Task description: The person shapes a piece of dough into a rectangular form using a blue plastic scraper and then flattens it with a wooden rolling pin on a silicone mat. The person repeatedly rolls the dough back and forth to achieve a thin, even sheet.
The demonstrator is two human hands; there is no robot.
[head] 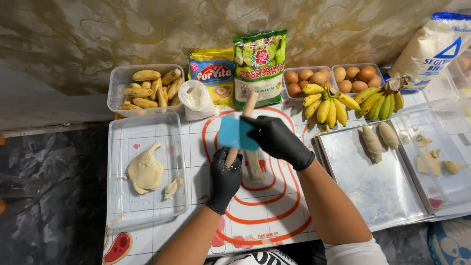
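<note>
A: What is laid out, from the largest item down?

B: A white baking mat (274,216) with red rings is spread in the middle. A metal tray (373,191) is set just beside it on the right, with two wrapped dough pieces (380,140) lying near its top edge. A clear tray (122,201) is placed on the left; a flattened lump of dough (145,170) and a smaller scrap (173,187) are held in it.

A: And along the wall?

B: A tub of peeled bananas (148,89), a knotted bag of white powder (196,99), a yellow packet (216,78), a green flour bag (259,66), two tubs of brown eggs (327,77) and two bunches of small bananas (353,103) are ranged there.

A: How are the hands shown?

B: Both are gloved in black. The left hand (224,179) is closed around the lower end of a wooden rolling pin (239,128), which is held tilted above the mat. The right hand (277,140) is closed on a blue scraper (236,133), pressed against the pin's upper part.

A: Where is the worked dough?

B: A narrow strip of dough (254,166) lies on the mat between the hands, just beside the pin. Whether it is touched by the pin cannot be told, since that part is covered by the scraper.
</note>
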